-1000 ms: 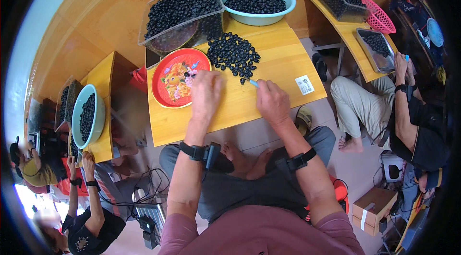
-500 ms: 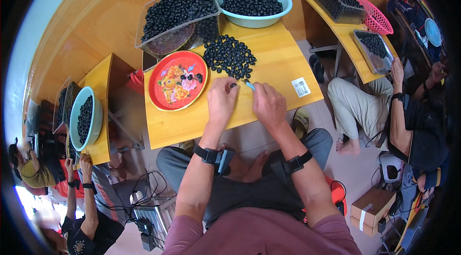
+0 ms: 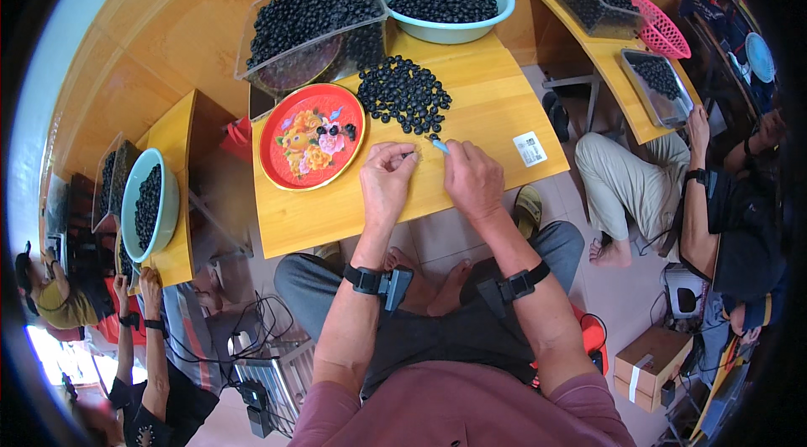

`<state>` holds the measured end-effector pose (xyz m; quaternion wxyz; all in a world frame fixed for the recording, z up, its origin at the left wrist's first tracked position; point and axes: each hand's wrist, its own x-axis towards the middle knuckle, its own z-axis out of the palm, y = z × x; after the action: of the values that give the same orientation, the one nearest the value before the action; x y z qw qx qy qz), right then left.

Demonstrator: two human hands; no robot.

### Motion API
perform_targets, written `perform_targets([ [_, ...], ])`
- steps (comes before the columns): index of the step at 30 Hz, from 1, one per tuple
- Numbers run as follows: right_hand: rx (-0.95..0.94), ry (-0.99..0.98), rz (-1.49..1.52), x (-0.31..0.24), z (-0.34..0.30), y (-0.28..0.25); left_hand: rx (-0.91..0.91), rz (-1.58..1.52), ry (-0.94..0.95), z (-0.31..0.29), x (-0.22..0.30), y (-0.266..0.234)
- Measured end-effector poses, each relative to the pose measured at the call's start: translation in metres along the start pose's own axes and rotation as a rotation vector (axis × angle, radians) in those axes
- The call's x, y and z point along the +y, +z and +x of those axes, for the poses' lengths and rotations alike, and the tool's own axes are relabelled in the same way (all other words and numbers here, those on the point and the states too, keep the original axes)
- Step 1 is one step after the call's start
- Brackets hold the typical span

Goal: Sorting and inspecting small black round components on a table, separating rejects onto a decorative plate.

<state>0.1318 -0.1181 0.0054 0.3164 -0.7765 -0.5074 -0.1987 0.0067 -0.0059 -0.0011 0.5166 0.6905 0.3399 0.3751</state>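
Note:
My left hand (image 3: pixel 387 182) is closed over the front of the yellow table, thumb and fingertips pinched on a small black round bead-like piece (image 3: pixel 408 156), mostly hidden by the fingers. Beside it, my right hand (image 3: pixel 473 184) grips a small light-blue-handled tool (image 3: pixel 441 144); its tip points up and left, close to the near edge of a loose pile of black round pieces (image 3: pixel 406 94). Left of my hands, a red round tray (image 3: pixel 280 172) with a painted flower pattern holds a few black pieces (image 3: pixel 334 132).
A clear bin (image 3: pixel 315 60) and a light-blue basin (image 3: pixel 445 31), both heaped with black pieces, stand at the table's back. A white label (image 3: pixel 530 149) is on the right. Other people work at side tables; a cardboard box (image 3: pixel 651 363) sits on the floor.
The left fingers have closed further over the small black piece, which shows less now. The right hand with the tool has shifted very slightly. The view has tilted a little.

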Motion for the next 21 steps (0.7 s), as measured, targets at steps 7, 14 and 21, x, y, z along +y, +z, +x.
perform_targets([
  [7, -0.014, 0.007, -0.003, 0.0002, 0.0013, -0.0025, 0.008, -0.137, -0.009, 0.0, -0.0016, 0.0001],
  [14, -0.029, -0.001, -0.001, 0.0001, 0.0022, -0.0038, -0.007, -0.139, 0.016, -0.0007, 0.0023, -0.0006],
  [21, -0.025, -0.012, 0.012, 0.0019, 0.0005, -0.0009, -0.006, -0.127, 0.01, -0.0015, -0.0004, -0.0007],
])
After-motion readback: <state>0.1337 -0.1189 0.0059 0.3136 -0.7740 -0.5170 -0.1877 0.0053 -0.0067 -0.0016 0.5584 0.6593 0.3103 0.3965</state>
